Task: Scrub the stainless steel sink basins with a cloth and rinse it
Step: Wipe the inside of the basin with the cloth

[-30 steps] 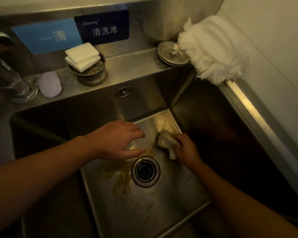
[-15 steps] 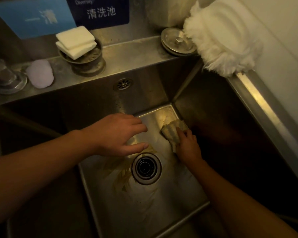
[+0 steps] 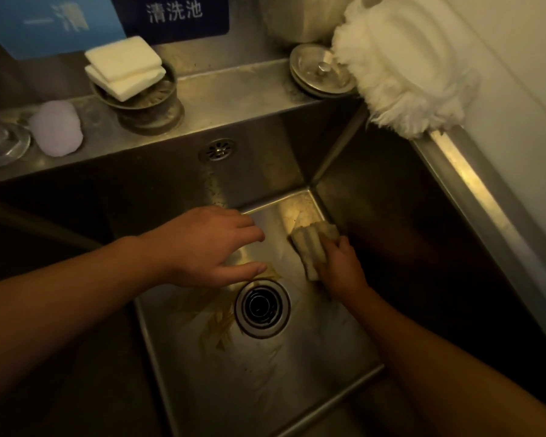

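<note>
Cloth sits centre-right of the frame now, shoved up the basin floor toward the far right corner, a bit further from the drain than a second ago. Right hand has its fingers curled over it, pressing down. Left hand still hovers flat, fingers straight, holding nothing. Brownish streaks left of the drain look untouched, so I'd say plenty of scrubbing left.

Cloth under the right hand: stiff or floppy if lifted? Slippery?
Probably floppy: the cloth is bunched in soft folds under the right hand. Likely light, heavier if wet; wetness can't be told. It should slide easily on the smooth steel sink floor.
</note>
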